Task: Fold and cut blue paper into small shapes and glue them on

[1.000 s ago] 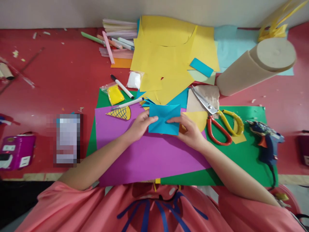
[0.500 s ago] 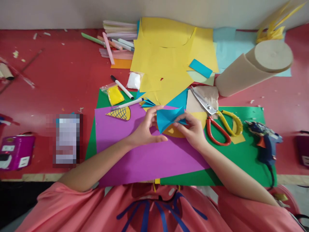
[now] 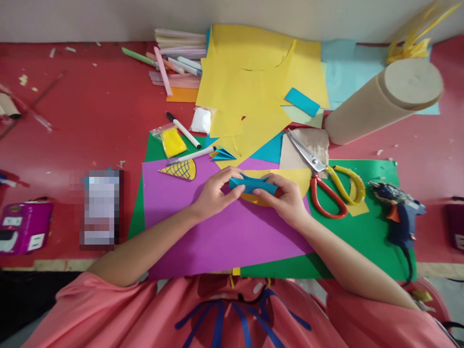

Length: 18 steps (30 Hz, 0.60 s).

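A folded blue paper (image 3: pixel 252 185) is pinched between both of my hands above the purple sheet (image 3: pixel 217 227). My left hand (image 3: pixel 214 193) is closed on its left end with fingertips and thumb. My right hand (image 3: pixel 285 199) is closed on its right end. The paper now forms a narrow flat strip. Under it lies a yellow half-round cutout (image 3: pixel 293 178). A small yellow cone cutout with a drawn grid (image 3: pixel 181 170) rests at the purple sheet's upper left.
Red-and-yellow-handled scissors (image 3: pixel 326 183) and a blue glue gun (image 3: pixel 398 213) lie to the right on green paper (image 3: pixel 366 232). Yellow sheets (image 3: pixel 253 82), markers (image 3: pixel 183 129), pens and a cardboard roll (image 3: pixel 384 101) are at the back. A purple box (image 3: pixel 21 227) sits far left.
The blue paper went from a flat square held up, to a half-opened fold, to a narrow strip pressed down between both hands. The yellow half-round beneath it came into view.
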Tool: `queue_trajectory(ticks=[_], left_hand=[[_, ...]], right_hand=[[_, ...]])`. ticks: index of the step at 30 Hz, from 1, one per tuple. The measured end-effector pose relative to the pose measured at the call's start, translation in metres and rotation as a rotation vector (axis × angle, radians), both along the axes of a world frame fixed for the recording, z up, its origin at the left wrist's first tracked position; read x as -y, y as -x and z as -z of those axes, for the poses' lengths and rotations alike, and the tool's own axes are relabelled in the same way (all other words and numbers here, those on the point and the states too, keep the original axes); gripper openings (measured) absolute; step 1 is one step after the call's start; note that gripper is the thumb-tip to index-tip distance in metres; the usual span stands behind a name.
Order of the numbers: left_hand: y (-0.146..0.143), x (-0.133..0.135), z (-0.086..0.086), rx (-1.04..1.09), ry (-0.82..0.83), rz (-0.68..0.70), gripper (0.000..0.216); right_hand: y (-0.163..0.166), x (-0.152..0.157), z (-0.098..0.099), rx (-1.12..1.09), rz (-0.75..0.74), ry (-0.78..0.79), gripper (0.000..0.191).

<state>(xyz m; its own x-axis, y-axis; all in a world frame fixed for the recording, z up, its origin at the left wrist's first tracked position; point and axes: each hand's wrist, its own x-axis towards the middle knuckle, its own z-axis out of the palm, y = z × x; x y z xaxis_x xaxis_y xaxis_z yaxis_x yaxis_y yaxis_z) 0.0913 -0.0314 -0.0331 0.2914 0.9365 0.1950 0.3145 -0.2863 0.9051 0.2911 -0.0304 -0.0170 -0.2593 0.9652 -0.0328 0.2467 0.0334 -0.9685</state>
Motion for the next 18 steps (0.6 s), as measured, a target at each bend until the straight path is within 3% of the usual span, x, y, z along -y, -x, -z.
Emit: queue_trajectory(ticks=[5,10,18], left_hand=[[-0.0002,0.002,0.0069,0.065,0.133,-0.051,0.016],[-0.0019,0.0031,0.011,0.201,0.206,-0.069,0.026],[-0.0031,0.0007,0.0102,0.231,0.166,-0.063,0.029]], right_hand=[[0.0018,0.0025,0.0017,-0.06,0.083,0.068,0.029],[0.0032,0.0038,0.0035,-0.284,0.049,0.252,0.04],[0.0023,0.0011,0.0055,-0.309,0.037,0.248,0.039]])
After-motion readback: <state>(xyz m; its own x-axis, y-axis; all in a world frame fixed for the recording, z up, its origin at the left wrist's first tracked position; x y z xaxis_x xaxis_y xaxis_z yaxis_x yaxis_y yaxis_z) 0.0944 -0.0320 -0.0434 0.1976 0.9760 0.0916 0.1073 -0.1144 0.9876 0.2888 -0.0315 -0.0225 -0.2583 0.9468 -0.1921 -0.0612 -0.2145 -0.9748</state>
